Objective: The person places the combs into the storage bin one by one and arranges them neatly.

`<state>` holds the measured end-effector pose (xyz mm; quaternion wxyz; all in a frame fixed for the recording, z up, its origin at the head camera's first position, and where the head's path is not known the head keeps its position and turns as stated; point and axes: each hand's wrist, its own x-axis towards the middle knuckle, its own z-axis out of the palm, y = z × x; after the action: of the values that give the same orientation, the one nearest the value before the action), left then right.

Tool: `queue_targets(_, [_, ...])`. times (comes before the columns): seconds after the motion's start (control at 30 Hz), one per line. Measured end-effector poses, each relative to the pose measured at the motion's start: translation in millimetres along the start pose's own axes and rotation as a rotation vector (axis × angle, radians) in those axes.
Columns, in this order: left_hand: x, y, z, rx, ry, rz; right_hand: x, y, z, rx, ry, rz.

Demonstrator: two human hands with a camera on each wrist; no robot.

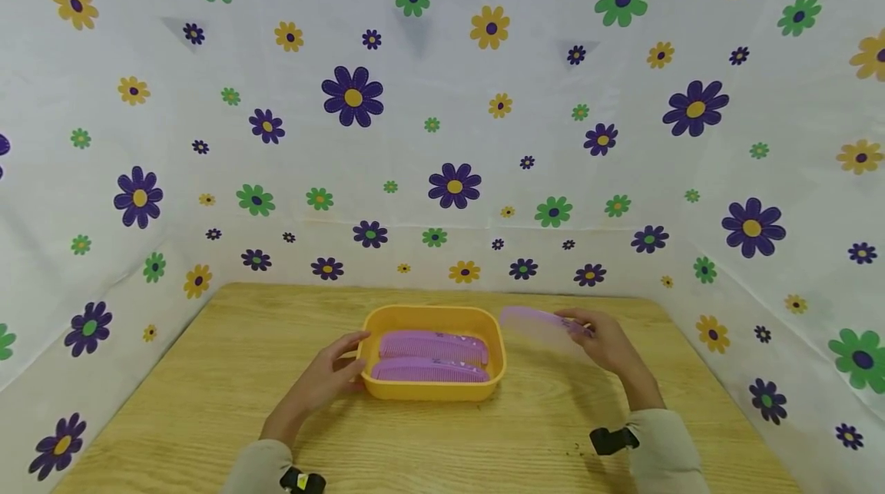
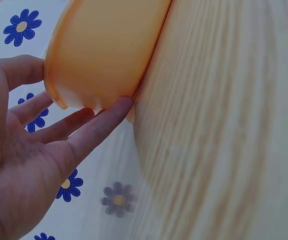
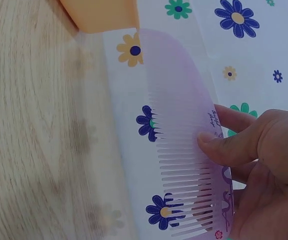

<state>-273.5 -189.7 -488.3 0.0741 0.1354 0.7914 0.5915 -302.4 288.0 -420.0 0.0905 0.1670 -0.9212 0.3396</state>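
A yellow plastic box (image 1: 432,392) stands on the wooden table, holding purple combs. One purple comb (image 1: 432,346) lies behind another purple comb (image 1: 430,371), with their teeth toward the near side. My left hand (image 1: 323,379) touches the box's left end with its fingertips. In the left wrist view, the fairly straight fingers (image 2: 101,125) meet the yellow end wall. To the right of the box, my right hand (image 1: 603,340) pinches a translucent light-purple comb (image 1: 535,317) between thumb and fingers, above the table. That comb (image 3: 181,100) shows printed lettering and a pattern along its back in the right wrist view.
The wooden table (image 1: 276,317) is enclosed at the back and sides by a white cloth (image 1: 442,140) with printed flowers. A few small dark specks (image 1: 576,449) lie on the tabletop near the right sleeve. Black straps (image 1: 614,441) sit at both wrists.
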Motion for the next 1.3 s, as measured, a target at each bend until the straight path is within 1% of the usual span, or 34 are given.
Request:
queue_targets(0.17, [-1.0, -0.4, 0.1, 0.002, -0.012, 0.014, -0.3, -2, 2, -0.013, 0.015, 0.012])
queue_targets(0.27, [-2.6, -0.8, 0.2, 0.009, -0.002, 0.011, 0.8, -2, 4, -0.018, 0.018, -0.001])
queue_targets(0.43, [-6.8, -0.9, 0.0, 0.010, 0.017, -0.005, 3.5, -2, 9, 0.013, 0.009, -0.012])
queue_targets(0.63, [-9.3, -2.2, -1.1, -0.010, 0.009, -0.004, 4.7, -5, 13, 0.054, -0.010, 0.007])
queue_targets(0.73, [-9.6, -3.4, -1.0, -0.016, 0.010, -0.003, 4.8, -8, 13, 0.044, -0.016, 0.007])
queue_targets(0.97, [-8.3, -1.8, -0.7, -0.012, 0.020, -0.001, 5.3, -12, 13, 0.007, -0.003, -0.003])
queue_targets(1.23, [-5.1, 0.5, 1.5, -0.007, 0.012, 0.007, 5.8, -16, 11, -0.010, -0.014, 0.029])
queue_targets(1.3, [-4.0, 0.6, 2.0, -0.006, 0.014, 0.007, 6.0, -18, 11, -0.007, -0.020, 0.026])
